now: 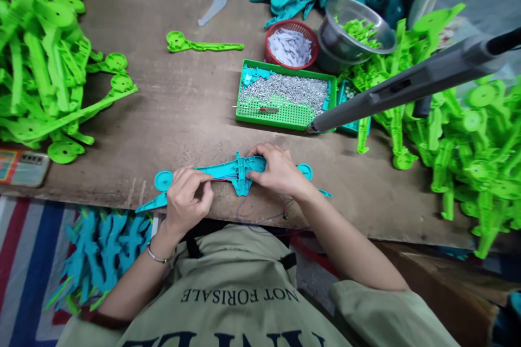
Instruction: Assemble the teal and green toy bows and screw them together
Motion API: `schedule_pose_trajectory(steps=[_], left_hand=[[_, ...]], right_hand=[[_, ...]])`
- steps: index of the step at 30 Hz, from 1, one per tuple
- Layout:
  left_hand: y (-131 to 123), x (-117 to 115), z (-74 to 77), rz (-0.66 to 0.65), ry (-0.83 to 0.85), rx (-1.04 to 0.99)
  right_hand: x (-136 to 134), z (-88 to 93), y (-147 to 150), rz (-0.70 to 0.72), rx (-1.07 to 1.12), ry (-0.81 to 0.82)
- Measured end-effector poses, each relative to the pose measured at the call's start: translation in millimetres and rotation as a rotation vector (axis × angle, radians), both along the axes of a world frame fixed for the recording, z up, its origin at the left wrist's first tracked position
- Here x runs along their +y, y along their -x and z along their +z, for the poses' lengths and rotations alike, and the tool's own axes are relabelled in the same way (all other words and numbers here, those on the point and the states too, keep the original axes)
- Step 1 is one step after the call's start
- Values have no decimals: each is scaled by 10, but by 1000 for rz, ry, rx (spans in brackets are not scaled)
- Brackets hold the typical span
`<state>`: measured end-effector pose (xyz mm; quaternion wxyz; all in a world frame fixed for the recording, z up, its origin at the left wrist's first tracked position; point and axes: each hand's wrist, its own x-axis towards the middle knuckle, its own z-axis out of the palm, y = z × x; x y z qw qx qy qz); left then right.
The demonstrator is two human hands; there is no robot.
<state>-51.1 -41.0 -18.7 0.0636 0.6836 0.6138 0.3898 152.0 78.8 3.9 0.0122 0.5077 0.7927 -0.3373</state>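
A long teal plastic part [228,171] with round ends lies along the table's near edge. My left hand [188,195] is closed on its left portion, fingers pinched over the top. My right hand [277,169] is closed on the right portion, fingers curled over the ribbed middle section. Thin red and purple wires [260,216] hang from the part below the table edge.
A green tray [285,118] of small metal screws with a screwdriver sits ahead. Behind it are a red basket [291,46] and a steel bowl [353,27]. Green parts are piled left [40,65] and right [468,135]. A grey powered driver [407,87] hangs at right. A phone [22,167] lies at left.
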Motion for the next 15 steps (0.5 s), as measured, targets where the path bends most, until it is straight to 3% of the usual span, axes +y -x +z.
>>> schedule_pose_trajectory(steps=[6, 10, 15], left_hand=[[10, -7, -11, -19, -10, -9], [29, 6, -6, -13, -54, -37], [172, -43, 167, 1, -97, 68]], right_hand=[[-31, 15, 78, -19, -54, -42], [-6, 69, 49, 4, -53, 39], [86, 50, -165, -23, 106, 132]])
